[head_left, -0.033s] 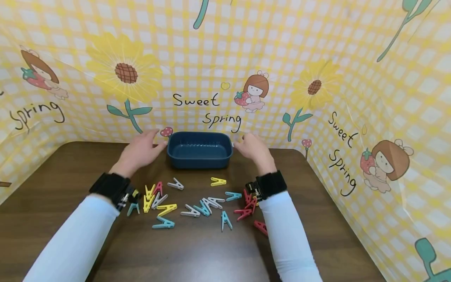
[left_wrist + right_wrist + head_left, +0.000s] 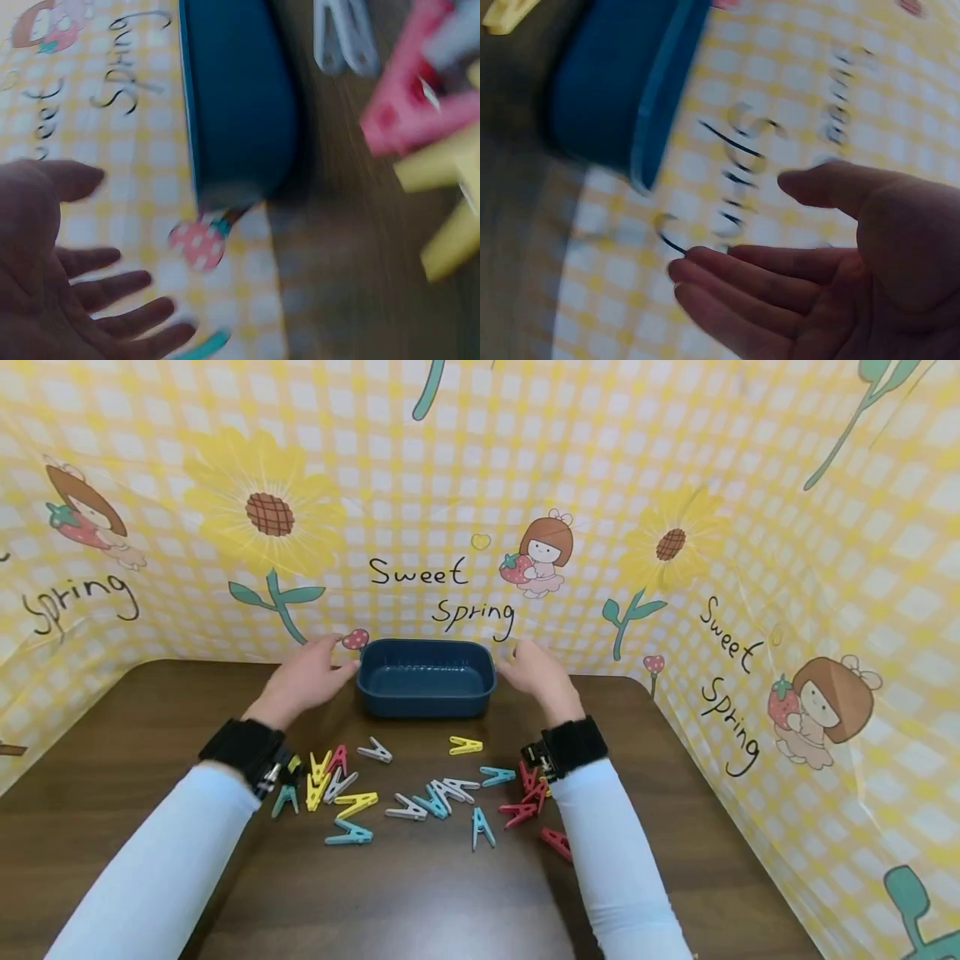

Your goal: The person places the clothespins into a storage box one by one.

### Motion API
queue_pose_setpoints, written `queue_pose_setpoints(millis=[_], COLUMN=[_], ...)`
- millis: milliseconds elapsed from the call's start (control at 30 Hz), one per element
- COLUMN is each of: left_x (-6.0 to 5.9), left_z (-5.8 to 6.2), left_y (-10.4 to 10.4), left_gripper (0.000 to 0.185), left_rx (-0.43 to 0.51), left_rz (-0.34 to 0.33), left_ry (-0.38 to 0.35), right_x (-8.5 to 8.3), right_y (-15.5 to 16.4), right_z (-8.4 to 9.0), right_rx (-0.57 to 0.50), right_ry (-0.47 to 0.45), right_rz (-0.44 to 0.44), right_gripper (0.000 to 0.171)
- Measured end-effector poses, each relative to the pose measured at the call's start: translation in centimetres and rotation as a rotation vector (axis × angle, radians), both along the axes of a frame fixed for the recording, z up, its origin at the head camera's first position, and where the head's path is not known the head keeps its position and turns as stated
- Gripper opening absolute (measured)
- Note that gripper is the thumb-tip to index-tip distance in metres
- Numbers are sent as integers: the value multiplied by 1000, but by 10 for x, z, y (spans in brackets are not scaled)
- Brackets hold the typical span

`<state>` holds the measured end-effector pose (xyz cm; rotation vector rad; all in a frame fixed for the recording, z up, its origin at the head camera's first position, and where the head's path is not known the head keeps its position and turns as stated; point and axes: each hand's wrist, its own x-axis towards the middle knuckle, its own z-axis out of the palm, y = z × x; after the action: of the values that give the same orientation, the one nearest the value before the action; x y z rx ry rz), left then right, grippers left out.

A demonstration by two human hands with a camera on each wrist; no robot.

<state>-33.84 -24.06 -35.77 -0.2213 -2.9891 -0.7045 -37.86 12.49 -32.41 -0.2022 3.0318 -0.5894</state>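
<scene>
A dark blue rectangular bin [image 2: 426, 707] stands at the back of the table against the cloth. At its left end is my left hand [image 2: 306, 678], with the thumb near the rim and, in the left wrist view, straight spread fingers [image 2: 112, 291]. My right hand [image 2: 543, 677] is beside the bin's right end. Its fingers [image 2: 754, 281] extend relaxed in the right wrist view, with a gap to the bin wall [image 2: 600, 97]. Neither hand holds anything. In front of the bin lie a grey clothespin [image 2: 375, 750] and a yellow clothespin [image 2: 466, 745].
More clothespins are scattered on the brown table [image 2: 360, 902]: yellow and teal ones [image 2: 348, 832] at left, grey and teal ones in the middle, red ones [image 2: 519, 813] under my right forearm. A yellow checked cloth [image 2: 420, 485] walls the table's back and sides.
My left hand and wrist have shifted slightly right, toward the bin. The right wrist has moved a touch left. The bin and the clothespins lie as before.
</scene>
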Motion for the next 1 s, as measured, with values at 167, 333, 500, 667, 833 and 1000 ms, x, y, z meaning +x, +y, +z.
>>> queue_pose_setpoints(millis=[167,333,500,667,833,1000], left_x=[-30,-43,-44,-43,-35,-25], left_z=[-4,-17,-26,-30,-33,-33], left_y=[19,27,34,39,40,43], left_gripper=[53,32,23,19,30,26], left_rx=[75,9,12,31,74,83], left_rz=[68,114,126,148,169,187], left_ry=[-96,-68,-47,-28,-40,-41], right_x=[-68,-47,-75,-54,-75,-105], right_y=[-12,-36,-37,-34,-25,-19], right_z=[-42,-34,-67,-54,-70,-88], right_rx=[-7,-59,22,-68,-103,-72], right_ry=[-131,-252,-141,-137,-192,-179], right_rz=[-15,-100,-76,-89,-101,-57], right_gripper=[34,15,33,52,53,19])
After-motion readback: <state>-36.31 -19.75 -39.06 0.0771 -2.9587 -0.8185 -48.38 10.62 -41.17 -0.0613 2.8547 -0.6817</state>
